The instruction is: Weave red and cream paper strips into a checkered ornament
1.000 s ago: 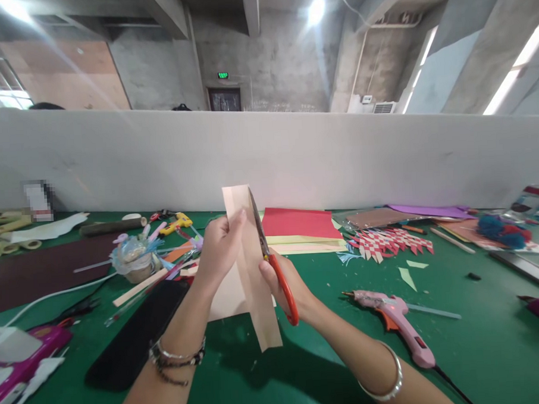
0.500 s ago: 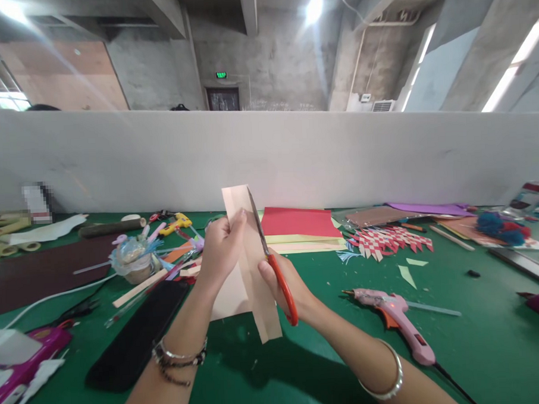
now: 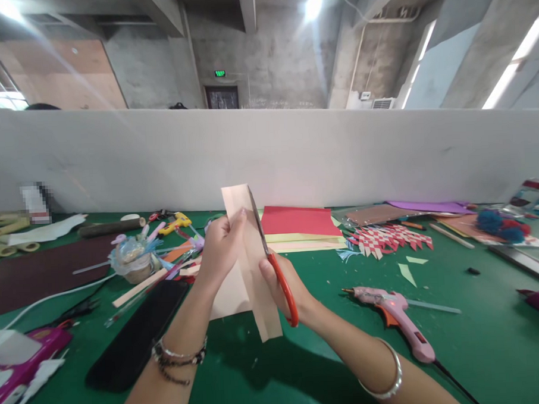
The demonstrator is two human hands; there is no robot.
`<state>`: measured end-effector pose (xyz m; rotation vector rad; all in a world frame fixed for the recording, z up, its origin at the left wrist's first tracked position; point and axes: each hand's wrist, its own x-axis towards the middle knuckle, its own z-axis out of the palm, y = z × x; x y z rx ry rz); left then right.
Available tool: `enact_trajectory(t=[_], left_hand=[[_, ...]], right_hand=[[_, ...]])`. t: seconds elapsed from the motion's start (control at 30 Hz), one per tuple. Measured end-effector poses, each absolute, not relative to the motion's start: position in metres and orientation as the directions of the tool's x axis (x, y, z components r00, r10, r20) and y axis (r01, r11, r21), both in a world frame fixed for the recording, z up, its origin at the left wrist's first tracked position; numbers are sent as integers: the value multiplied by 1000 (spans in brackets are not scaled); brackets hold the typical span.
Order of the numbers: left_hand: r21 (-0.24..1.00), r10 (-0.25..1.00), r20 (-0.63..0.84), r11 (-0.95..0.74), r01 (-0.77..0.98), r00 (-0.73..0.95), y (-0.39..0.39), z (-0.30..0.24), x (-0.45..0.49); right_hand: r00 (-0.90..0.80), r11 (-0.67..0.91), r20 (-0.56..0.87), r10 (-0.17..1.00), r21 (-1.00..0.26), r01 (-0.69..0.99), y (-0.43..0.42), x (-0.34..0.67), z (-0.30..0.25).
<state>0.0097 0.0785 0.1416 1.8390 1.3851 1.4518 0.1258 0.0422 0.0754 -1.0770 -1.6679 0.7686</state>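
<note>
My left hand [image 3: 221,247] is closed on a long, creased strip of pale peach paper [image 3: 253,274], thumb on its face and fingers behind. The strip is held up off the table, tilted slightly. My right hand [image 3: 284,282] grips orange-handled scissors [image 3: 283,289], whose blades point up along the strip's right edge and look nearly closed. Whether the blades are through the paper, I cannot make out. Beneath the left hand, a larger pale sheet [image 3: 231,296] lies on the green table, partly covered by the wrist and the strip.
A pink glue gun [image 3: 393,313] lies at right with its cord. Red paper [image 3: 299,220] tops a stack at the back, beside red-and-white woven paper [image 3: 389,239]. At left are a black case [image 3: 135,339] and a decorated pot [image 3: 135,258]. A white partition [image 3: 267,154] stands behind.
Hardly anything differs. Both hands, the strip and the scissors keep the same position, while the camera view shifts very slightly.
</note>
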Motion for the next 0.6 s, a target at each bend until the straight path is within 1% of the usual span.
enact_trajectory(t=[0.23, 0.47, 0.6], left_hand=[[785, 865, 501, -460, 416, 12, 82, 141, 8], [774, 862, 507, -441, 455, -28, 80, 142, 10], [776, 863, 505, -446, 445, -16, 79, 143, 9]], right_hand=[[-116, 407, 391, 913, -867, 288, 40, 125, 75], [-96, 411, 400, 912, -873, 265, 39, 123, 74], [-95, 418, 408, 908, -867, 270, 37, 123, 76]])
